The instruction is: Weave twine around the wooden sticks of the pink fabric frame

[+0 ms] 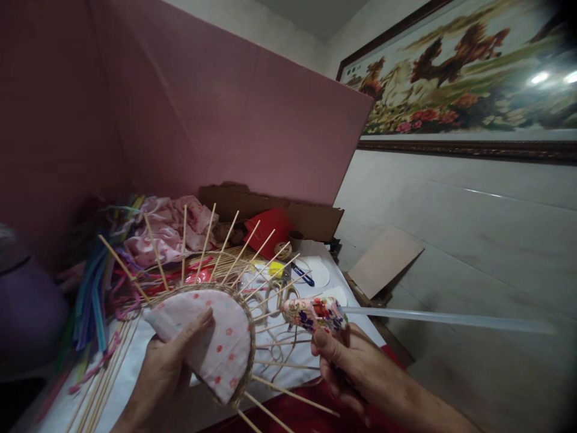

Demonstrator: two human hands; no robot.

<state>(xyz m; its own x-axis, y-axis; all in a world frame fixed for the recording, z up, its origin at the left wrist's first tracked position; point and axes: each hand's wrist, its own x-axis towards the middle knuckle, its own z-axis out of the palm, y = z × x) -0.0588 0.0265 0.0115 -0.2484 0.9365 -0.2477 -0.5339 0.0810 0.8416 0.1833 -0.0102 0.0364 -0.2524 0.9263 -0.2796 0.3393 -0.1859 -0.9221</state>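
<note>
My left hand (166, 367) grips a half-round panel (220, 343) covered in white cloth with small red flowers, its thumb lying on the cloth. Twisted cord (247, 313) runs along the panel's curved edge, and several thin wooden sticks (225, 240) fan outward from it. To the right, my right hand (345, 361) is closed around a glue gun (315, 314) wrapped in flowered material. A long translucent glue stick (433, 317) juts from its back end toward the right. The gun's front end is close to the sticks on the panel's right side; whether it touches them I cannot tell.
On the white tabletop (360, 325) behind lie scissors (288, 291), a blue cutter (305, 275), a cord roll (283, 251) and loose sticks (106, 373). Pink cloth (166, 225) and coloured pipe cleaners (92, 300) are heaped at left. A cardboard strip (315, 219) stands at the back.
</note>
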